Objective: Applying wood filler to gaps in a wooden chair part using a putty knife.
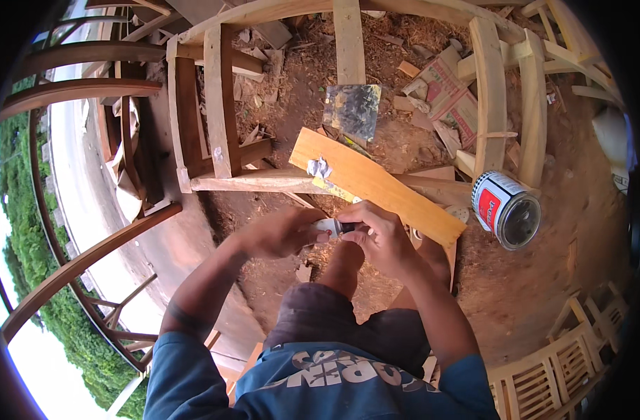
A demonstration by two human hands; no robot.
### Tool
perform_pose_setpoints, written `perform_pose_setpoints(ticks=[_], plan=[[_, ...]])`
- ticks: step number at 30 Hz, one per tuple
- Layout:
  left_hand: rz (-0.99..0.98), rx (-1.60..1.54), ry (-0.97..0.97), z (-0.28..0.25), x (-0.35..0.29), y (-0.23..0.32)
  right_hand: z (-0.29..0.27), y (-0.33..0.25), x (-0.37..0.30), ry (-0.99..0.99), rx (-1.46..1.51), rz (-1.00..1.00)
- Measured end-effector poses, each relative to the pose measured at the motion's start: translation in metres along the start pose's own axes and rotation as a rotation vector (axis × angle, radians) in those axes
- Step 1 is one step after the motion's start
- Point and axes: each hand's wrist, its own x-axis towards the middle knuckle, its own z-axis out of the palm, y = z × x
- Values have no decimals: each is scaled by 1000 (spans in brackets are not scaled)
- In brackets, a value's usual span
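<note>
Both my hands meet in front of my knees around a small white tube [327, 226]. My left hand [281, 231] is closed on its pale body. With fingertips pinched, my right hand [384, 234] holds the dark cap end [346, 227]; whether the cap is on or off I cannot tell. Just beyond my hands, a yellowish wooden board [397, 192] lies slanted across a frame rail. On the board's left part sits a lump of grey paste [319, 168]. A dark, paint-stained square plate [353, 112] lies past the board.
A tin can [503, 208] with a red and white label stands to the right of the board. Wooden frame posts [222, 101] and rails surround the work spot. Flattened cardboard [446, 94], wood scraps and shavings cover the dirt floor. Slatted wooden pieces [544, 371] lie at the lower right.
</note>
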Motion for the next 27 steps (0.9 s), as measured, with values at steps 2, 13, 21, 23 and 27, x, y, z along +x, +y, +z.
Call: perform_pose_setpoints(ticks=[2,13,21,23,27], plan=[[-161,-85,-121,-19,7,9,-7,21,-3,160,-88,-125],[-143,678,439,-62,55,-25,19,78,36,347,-280,-89],[-145,706,380,-72,70,-28,23,80,48,335,-215,97],[-148,692,359,-72,73,-31,23,80,48,339,-213,111],[-113,821,379,-71,77,-38,23,78,48,318,-211,130]])
